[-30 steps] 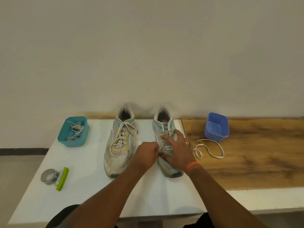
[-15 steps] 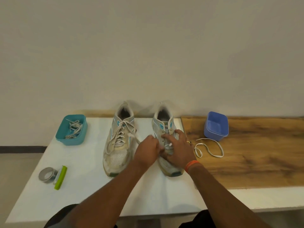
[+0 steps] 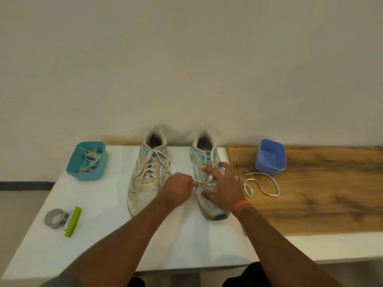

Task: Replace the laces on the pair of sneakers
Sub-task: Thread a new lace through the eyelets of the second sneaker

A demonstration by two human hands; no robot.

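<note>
Left hand (image 3: pixel 177 186) pinches lace (image 3: pixel 198 181) beside right sneaker (image 3: pixel 208 162).

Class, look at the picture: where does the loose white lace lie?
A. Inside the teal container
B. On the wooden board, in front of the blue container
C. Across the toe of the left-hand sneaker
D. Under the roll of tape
B: the loose white lace lies on the wooden board, just in front of the blue container, apart from both sneakers.
</note>
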